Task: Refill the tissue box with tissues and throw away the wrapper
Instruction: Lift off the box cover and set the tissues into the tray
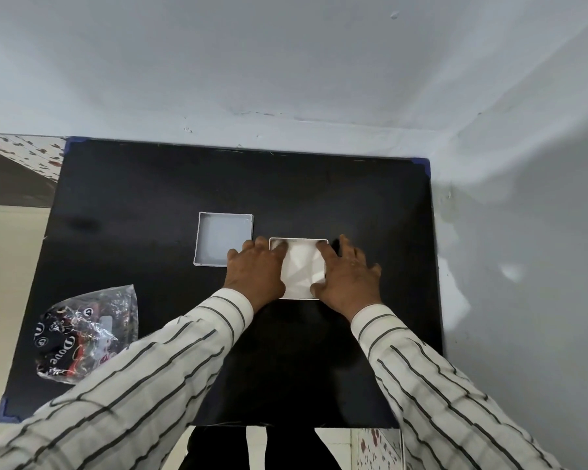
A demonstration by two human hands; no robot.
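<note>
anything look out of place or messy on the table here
Only the crumpled wrapper, lying loose near the table's front-left corner, not binned yet. The lid lies upturned beside the box, where both hands press the tissues down.

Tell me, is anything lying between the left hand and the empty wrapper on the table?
Nothing visible. Only bare black table separates the left hand from the wrapper; the lid sits farther back.

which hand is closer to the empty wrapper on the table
Left. The left hand presses the tissues in the box, to the right of the wrapper; the right hand is farther right, across the box.
</note>
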